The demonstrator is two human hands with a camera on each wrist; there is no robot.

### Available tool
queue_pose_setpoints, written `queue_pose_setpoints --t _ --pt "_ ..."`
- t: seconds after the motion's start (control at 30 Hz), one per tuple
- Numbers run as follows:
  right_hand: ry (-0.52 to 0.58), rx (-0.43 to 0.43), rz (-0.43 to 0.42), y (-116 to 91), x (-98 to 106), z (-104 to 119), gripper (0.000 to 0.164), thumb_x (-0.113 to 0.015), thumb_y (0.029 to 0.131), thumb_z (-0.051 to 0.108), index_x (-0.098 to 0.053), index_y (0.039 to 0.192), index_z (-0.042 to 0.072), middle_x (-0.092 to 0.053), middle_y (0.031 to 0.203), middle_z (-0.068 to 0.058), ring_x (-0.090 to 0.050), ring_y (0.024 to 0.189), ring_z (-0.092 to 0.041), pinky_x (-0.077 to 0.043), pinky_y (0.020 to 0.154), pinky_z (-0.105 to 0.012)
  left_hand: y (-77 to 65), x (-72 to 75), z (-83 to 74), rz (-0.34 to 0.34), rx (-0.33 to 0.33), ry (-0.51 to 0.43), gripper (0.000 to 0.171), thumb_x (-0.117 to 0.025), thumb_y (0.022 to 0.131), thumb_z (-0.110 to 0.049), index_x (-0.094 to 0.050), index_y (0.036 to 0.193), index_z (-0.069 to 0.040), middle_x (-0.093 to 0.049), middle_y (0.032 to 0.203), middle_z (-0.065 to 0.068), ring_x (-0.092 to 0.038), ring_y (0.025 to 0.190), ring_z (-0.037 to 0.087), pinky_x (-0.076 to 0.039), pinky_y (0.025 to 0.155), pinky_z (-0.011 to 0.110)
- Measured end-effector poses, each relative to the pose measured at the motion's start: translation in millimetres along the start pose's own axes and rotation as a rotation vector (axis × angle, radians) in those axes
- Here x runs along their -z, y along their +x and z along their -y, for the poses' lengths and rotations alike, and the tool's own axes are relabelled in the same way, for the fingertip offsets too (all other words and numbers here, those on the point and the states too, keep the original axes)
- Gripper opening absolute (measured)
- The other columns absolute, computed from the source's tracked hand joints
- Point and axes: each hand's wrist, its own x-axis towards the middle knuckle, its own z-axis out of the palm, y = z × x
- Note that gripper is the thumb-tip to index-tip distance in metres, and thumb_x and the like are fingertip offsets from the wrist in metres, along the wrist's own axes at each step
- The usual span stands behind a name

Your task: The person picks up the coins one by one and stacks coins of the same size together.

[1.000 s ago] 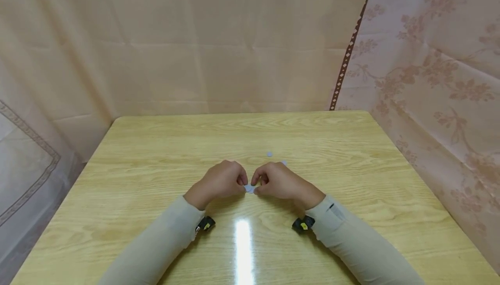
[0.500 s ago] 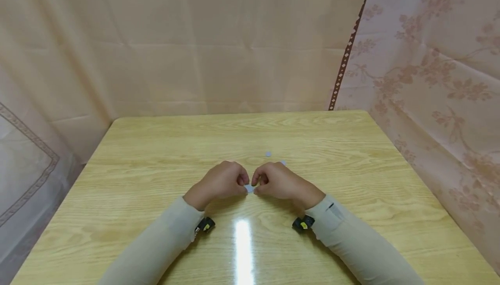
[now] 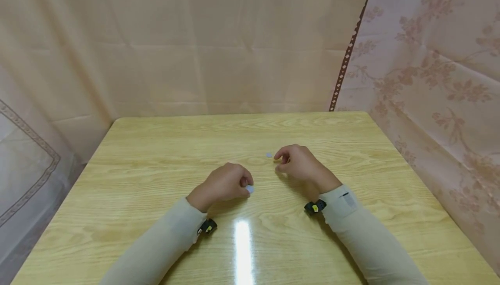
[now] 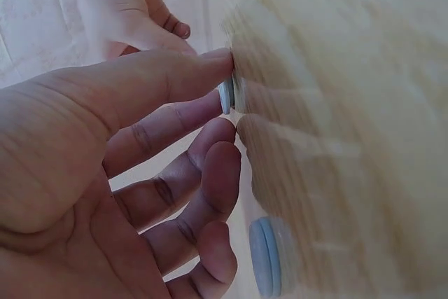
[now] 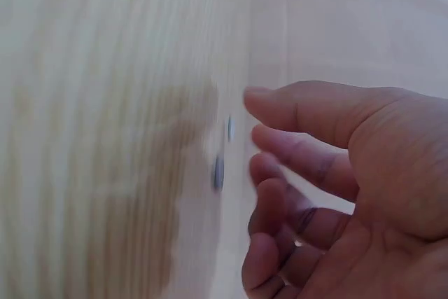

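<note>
In the head view my left hand (image 3: 225, 182) sits near the table's middle, thumb and index finger pinching a small pale blue-grey disc (image 3: 250, 188) at the tabletop. The left wrist view shows that disc (image 4: 225, 96) edge-on between thumb and index finger. My right hand (image 3: 300, 162) is farther back and to the right, thumb and index finger spread and nothing gripped. A similar disc (image 3: 268, 155) lies just left of its fingertips. Two discs show in the right wrist view, a nearer disc (image 5: 219, 173) and a smaller-looking disc (image 5: 229, 128), both apart from the fingers.
The wood-grain table (image 3: 175, 142) has a bright light reflection near its front. A beige curtain (image 3: 218, 46) hangs behind it, and a floral pink cloth (image 3: 441, 81) along the right side. Another disc (image 4: 262, 257) stands out low in the left wrist view.
My right hand has left the disc at my left hand and moved back and to the right, over where another disc showed. The left hand stays nearly in place.
</note>
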Motion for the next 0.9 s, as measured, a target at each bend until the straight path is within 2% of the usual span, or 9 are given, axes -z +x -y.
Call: queue_pose_setpoints --t 0.13,0.23,0.47,0.7,0.9 --pt "-0.029 -0.050 -0.005 3 5 -10 0.036 -0.082 0.089 0.021 -0.073 0.122 0.012 -0.065 0.107 -0.005 -0.058 0.095 -0.022 -0.051 0.078 -0.034 -1.3 0.7 -1.6 -0.002 0.005 0.004 0.009 -0.082 0.088 -0.017 -0.079 0.096 -0.018 -0.067 0.085 -0.010 -0.060 0.076 0.012 -0.051 0.071 0.032" --pt "-0.029 -0.066 0.003 4 6 -14 0.035 -0.082 0.089 0.020 -0.073 0.121 0.012 -0.065 0.108 -0.005 -0.057 0.097 -0.023 -0.050 0.081 -0.035 -2.0 1.5 -2.0 -0.001 0.012 0.009 0.009 -0.083 0.088 -0.018 -0.079 0.095 -0.019 -0.067 0.087 -0.010 -0.060 0.078 0.012 -0.051 0.072 0.033" --pt "-0.025 -0.075 -0.002 7 4 -14 0.024 -0.082 0.089 0.019 -0.077 0.111 0.012 -0.070 0.099 -0.002 -0.061 0.091 -0.020 -0.051 0.080 -0.034 -2.4 2.6 -1.1 -0.007 0.020 0.021 0.008 -0.083 0.088 -0.020 -0.078 0.093 -0.020 -0.066 0.087 -0.010 -0.059 0.079 0.012 -0.050 0.072 0.033" --pt "-0.037 -0.080 -0.006 8 4 -11 0.007 -0.081 0.090 0.017 -0.080 0.097 0.014 -0.073 0.094 0.000 -0.061 0.086 -0.020 -0.051 0.073 -0.032 -3.8 5.0 -0.7 -0.005 0.022 0.025 0.010 -0.084 0.087 -0.022 -0.078 0.093 -0.020 -0.066 0.087 -0.010 -0.059 0.080 0.012 -0.050 0.073 0.033" --pt "-0.010 -0.107 0.014 1 3 -12 0.006 -0.080 0.090 0.017 -0.078 0.092 0.012 -0.071 0.091 -0.001 -0.059 0.081 -0.019 -0.050 0.069 -0.031 0.2 9.0 -1.7 -0.004 0.047 0.023 0.022 -0.086 0.086 -0.029 -0.077 0.103 -0.019 -0.068 0.091 -0.011 -0.062 0.082 0.009 -0.052 0.076 0.033"
